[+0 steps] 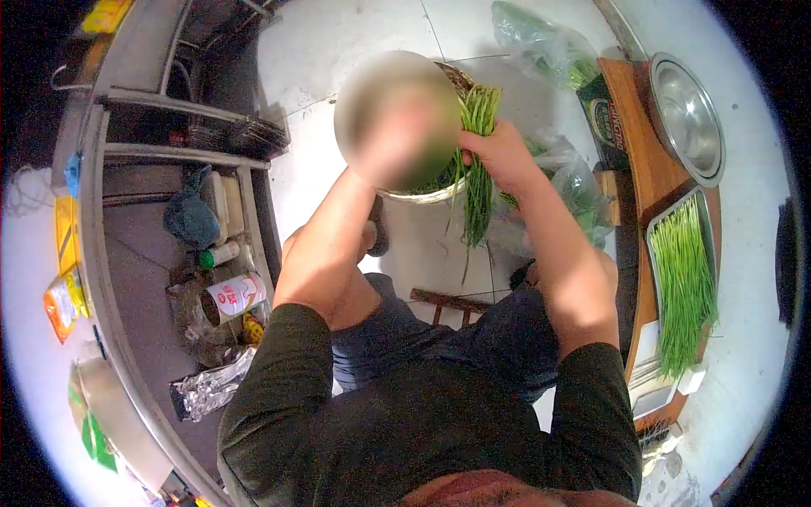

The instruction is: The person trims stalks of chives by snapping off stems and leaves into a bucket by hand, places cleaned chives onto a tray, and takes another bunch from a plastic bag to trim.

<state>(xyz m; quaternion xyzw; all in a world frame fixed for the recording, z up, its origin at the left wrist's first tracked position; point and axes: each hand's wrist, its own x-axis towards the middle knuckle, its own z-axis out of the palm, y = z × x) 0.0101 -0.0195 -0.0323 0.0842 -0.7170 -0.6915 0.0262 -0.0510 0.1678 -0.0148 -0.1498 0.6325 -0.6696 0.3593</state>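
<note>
White tiles on the floor, and there sits the round basket, greens inside! Over right, the wooden surface carries a steel bowl near its far end, a tray of green stalks nearer. Right hand grips a green bunch at the basket's right rim; left hand is blurred, its grip impossible to tell.

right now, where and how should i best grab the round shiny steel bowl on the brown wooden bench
Probably by the rim of the round shiny steel bowl, from its left: the lip stands out all round, and bare wood of the brown wooden bench leaves the fingers room
</note>
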